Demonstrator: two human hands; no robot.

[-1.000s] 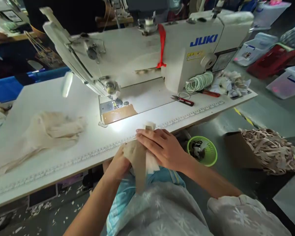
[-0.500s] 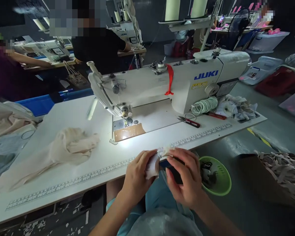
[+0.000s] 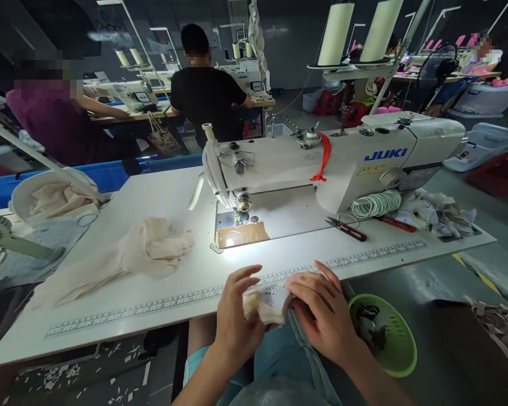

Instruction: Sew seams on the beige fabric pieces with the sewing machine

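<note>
A small folded piece of cream cloth (image 3: 273, 304) with dark printed marks is between my hands, just off the table's front edge and above my lap. My right hand (image 3: 322, 307) pinches its right end, thumb below and fingers on top. Around the left end curls my left hand (image 3: 239, 318); its upper fingers stand off the cloth while the lower part of the hand holds it. Beyond my hands is a white JUKI sewing machine (image 3: 275, 166) with a red ribbon (image 3: 324, 158) tied round its arm. A heap of pale beige fabric (image 3: 152, 251) lies to the left.
Thread snips (image 3: 346, 229), a coil of pale cord (image 3: 376, 203) and fabric scraps (image 3: 438, 214) lie right on the table (image 3: 186, 293). A measuring tape (image 3: 152, 310) runs along its front edge. A green basket (image 3: 408, 344) stands low right. Two people sit at machines ahead.
My head view has shifted, so the table sits further right and more of the room shows. The cloth piece has been turned, its printed face now visible, and my left fingers have lifted apart.
</note>
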